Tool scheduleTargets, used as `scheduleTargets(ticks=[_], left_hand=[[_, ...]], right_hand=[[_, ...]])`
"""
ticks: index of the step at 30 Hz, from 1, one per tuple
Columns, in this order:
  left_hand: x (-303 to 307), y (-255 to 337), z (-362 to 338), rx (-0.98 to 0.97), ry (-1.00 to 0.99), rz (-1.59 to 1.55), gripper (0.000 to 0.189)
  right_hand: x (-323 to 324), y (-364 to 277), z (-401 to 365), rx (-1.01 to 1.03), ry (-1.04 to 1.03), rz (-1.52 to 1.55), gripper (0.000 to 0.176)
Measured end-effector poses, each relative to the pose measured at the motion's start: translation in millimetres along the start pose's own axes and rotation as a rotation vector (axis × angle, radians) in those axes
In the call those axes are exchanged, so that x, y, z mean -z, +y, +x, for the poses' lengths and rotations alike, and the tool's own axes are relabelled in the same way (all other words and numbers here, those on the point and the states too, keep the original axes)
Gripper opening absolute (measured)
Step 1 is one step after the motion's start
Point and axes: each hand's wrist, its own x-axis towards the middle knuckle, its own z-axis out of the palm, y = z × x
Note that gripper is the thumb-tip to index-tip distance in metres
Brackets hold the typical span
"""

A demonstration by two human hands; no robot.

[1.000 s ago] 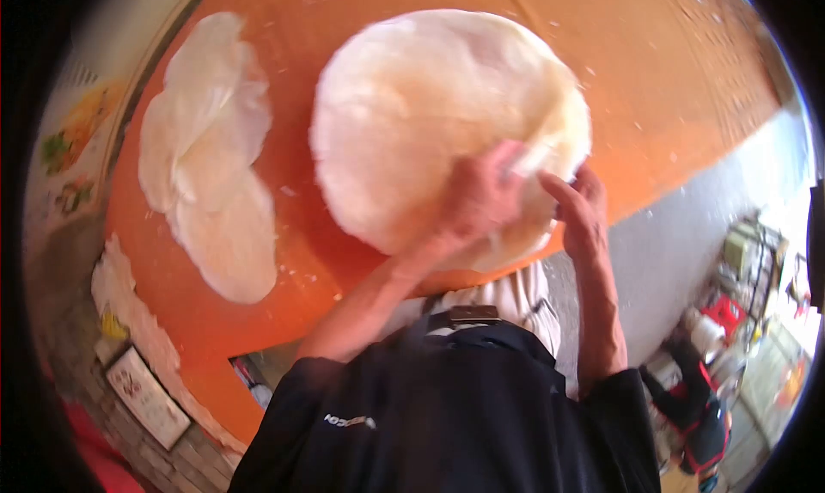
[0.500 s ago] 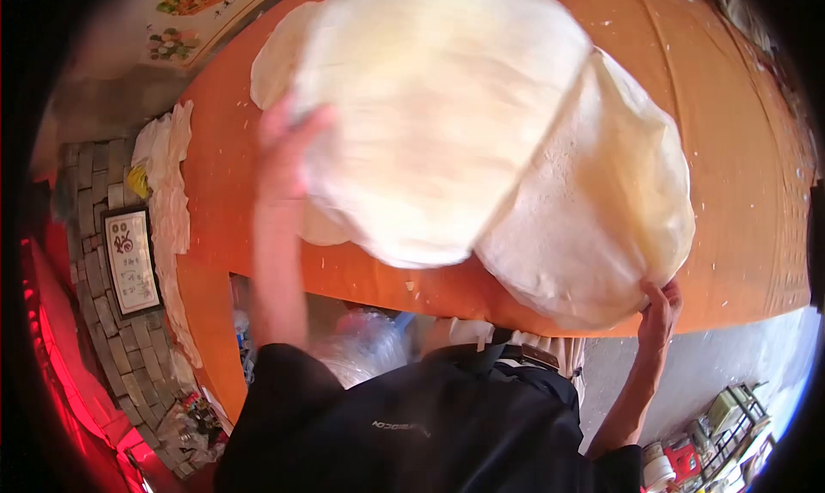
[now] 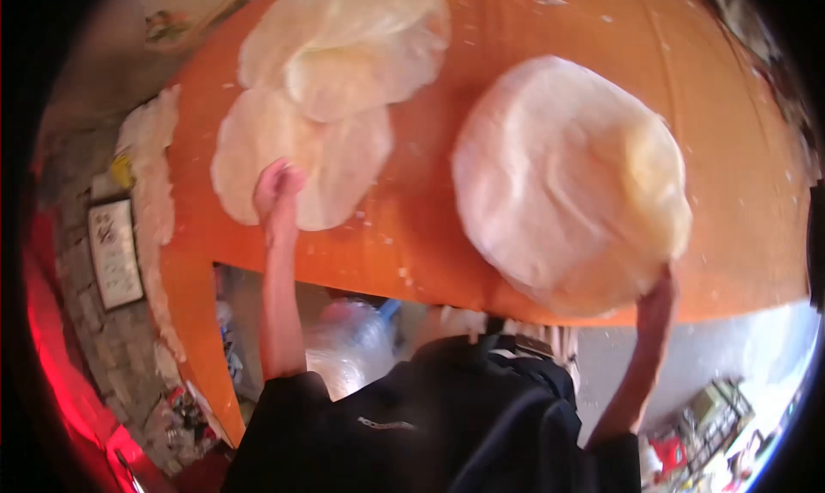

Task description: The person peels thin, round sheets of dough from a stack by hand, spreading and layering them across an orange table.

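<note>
Right hand [image 3: 660, 287] at pale disc [image 3: 559, 183]

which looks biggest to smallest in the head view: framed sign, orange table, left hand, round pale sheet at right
1. Orange table, largest
2. Round pale sheet
3. Framed sign
4. Left hand, smallest

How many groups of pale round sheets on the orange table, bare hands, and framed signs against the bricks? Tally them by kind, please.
Groups of round sheets: 2 (left spread, right pile; layers can't be counted)
Bare hands: 2 (left hand, right hand)
Framed sign: 1
Total: 5
</note>
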Motion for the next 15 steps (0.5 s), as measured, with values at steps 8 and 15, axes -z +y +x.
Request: scheduleTargets(ticks=[8,15], left_hand=[[-309.1,121.4,-174.8,-0.206,-1.070,-0.027,0.049],[-345.0,93.2,-188.1,0.034,-1.110,-0.110,0.030]], right_hand=[[-44.5,-14.8,-7.9,0.054,-0.171,0.010,0.038],[-35.7,-7.2,-12.9,0.149,-0.039,-0.136,0.024]])
